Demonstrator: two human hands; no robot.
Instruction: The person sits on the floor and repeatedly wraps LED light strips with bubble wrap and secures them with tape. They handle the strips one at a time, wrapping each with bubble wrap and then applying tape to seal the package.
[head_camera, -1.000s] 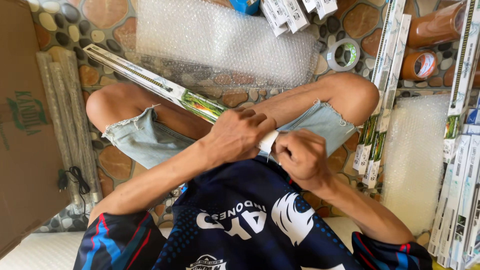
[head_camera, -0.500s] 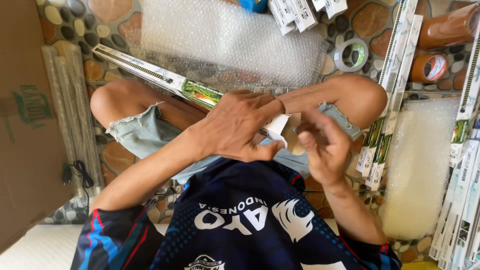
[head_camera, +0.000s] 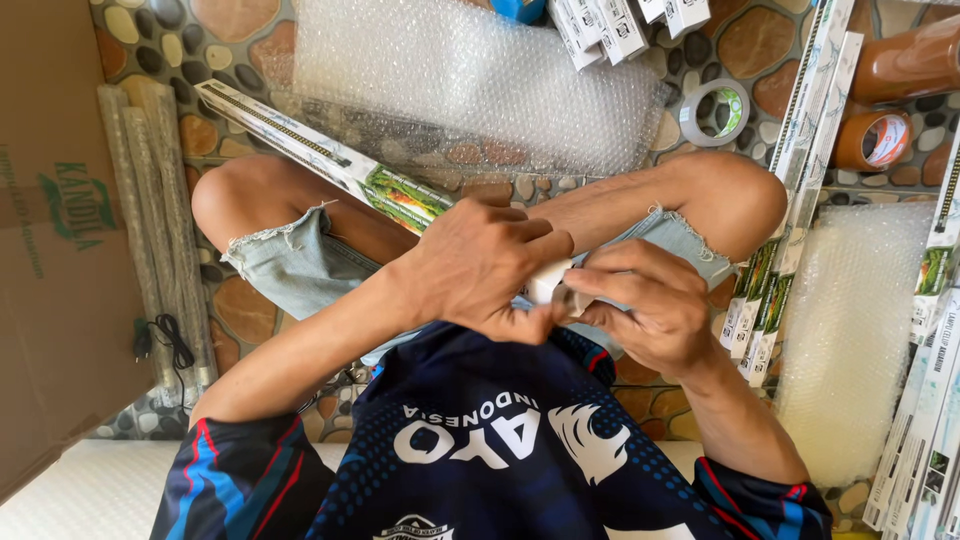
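I sit cross-legged on a pebble-pattern floor. My left hand (head_camera: 485, 265) is wrapped around the near end of a long narrow printed box (head_camera: 320, 158) that slants up to the far left across my knee. My right hand (head_camera: 645, 305) pinches the box's white end flap (head_camera: 548, 284) with thumb and fingertips, touching my left hand. The end of the box is mostly hidden under my fingers.
A bubble-wrap sheet (head_camera: 470, 80) lies ahead, another (head_camera: 850, 340) at the right. Several long boxes (head_camera: 790, 200) line the right side, small white boxes (head_camera: 610, 25) the top. A clear tape roll (head_camera: 715, 112), brown tape rolls (head_camera: 880, 140), a cardboard carton (head_camera: 60, 240) and wrapped tubes (head_camera: 150, 230) surround me.
Both hands have shifted on the box end: my right hand opened away briefly, then came back to pinch the white flap. The view moved slightly closer.
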